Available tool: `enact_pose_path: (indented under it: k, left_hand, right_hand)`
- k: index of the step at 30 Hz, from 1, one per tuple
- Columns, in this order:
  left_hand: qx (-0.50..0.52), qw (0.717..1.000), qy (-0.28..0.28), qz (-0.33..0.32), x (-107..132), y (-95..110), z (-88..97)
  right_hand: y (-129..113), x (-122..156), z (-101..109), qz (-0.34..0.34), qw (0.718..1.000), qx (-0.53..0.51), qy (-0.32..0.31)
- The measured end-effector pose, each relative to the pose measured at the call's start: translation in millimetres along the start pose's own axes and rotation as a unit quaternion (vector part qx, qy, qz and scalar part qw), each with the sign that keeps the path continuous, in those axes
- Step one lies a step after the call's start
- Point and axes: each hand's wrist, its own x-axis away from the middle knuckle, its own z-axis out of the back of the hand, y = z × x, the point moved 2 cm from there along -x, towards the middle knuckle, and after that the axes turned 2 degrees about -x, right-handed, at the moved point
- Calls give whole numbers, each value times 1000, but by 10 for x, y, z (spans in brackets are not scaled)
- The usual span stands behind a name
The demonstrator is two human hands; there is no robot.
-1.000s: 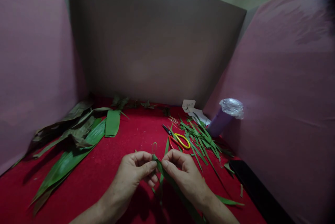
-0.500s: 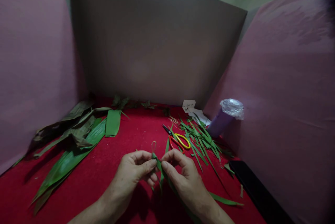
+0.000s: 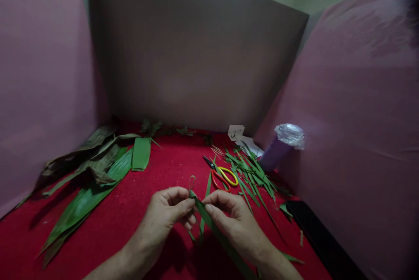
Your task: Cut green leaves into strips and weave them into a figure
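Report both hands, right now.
Left hand: closed, thumb and fingers pinching a small folded leaf piece.
Right hand: closed, thumb and fingertips pinching a long green strip.

Red cloth point(image 3: 173, 158) covers the work surface. Toward its far right stands a purple container point(image 3: 276, 153) topped with crinkled clear plastic wrap point(image 3: 290, 135), near white papers point(image 3: 250, 145) and a marked white card point(image 3: 236, 132). Red-and-yellow-handled scissors point(image 3: 213, 167) lie near thin pale sticks point(image 3: 217, 151). A long black object point(image 3: 321, 236), unidentifiable, runs beside the right pink wall point(image 3: 353, 140); a grey-brown panel point(image 3: 196, 53) rises behind.
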Motion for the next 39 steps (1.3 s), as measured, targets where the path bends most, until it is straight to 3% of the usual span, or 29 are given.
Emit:
enact_pose_path:
  k: [6, 11, 16, 30, 39]
  left_hand:
    - [-3, 1000, -19, 19, 13, 4, -35]
    - [-7, 1000, -2, 18, 26, 32, -51]
    - [3, 1000, 7, 21, 17, 28, -41]
    - [10, 999, 38, 22, -4, -39, -27]
    - [4, 999, 29, 17, 2, 4, -35]
  right_hand:
    - [26, -9, -49, -22, 996, -80, -34]
    - [34, -10, -114, 21, 1000, -10, 12]
    - [0, -7, -155, 51, 999, -14, 6]
    - [-12, 12, -129, 97, 989, 115, 9]
    - [-15, -8, -166, 83, 996, 40, -1]
